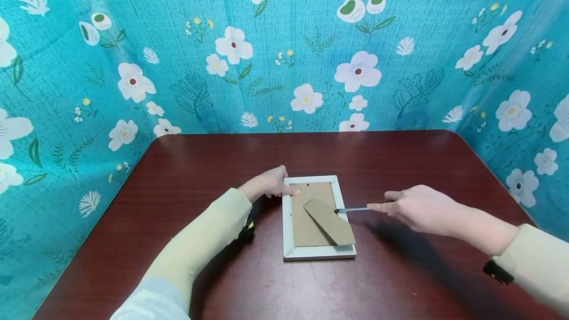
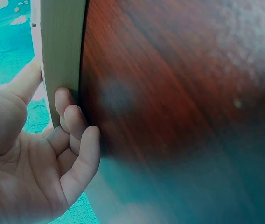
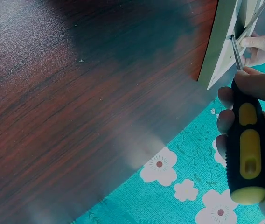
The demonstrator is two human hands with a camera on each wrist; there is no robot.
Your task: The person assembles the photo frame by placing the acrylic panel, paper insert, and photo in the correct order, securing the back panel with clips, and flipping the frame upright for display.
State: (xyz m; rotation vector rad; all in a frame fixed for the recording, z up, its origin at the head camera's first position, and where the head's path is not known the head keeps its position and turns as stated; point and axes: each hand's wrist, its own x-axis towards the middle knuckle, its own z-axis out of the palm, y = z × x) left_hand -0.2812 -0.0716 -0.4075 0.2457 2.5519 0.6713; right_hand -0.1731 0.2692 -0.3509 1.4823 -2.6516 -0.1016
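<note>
Screwdriver (image 3: 245, 154): right hand (image 1: 415, 207) grips handle, tip at picture frame's (image 1: 322, 219) inner edge | left hand (image 1: 273, 183) pinches opposite side, likely bracing | back up, presumably for access

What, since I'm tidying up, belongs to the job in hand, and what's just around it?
Job:
- picture frame, held by the left hand
- screwdriver, in the right hand

Around it:
- table
- floral cloth
- partly hidden black-and-yellow item

In the head view, the right grip (image 1: 414, 210) hides the screwdriver handle (image 3: 250, 149).
</note>
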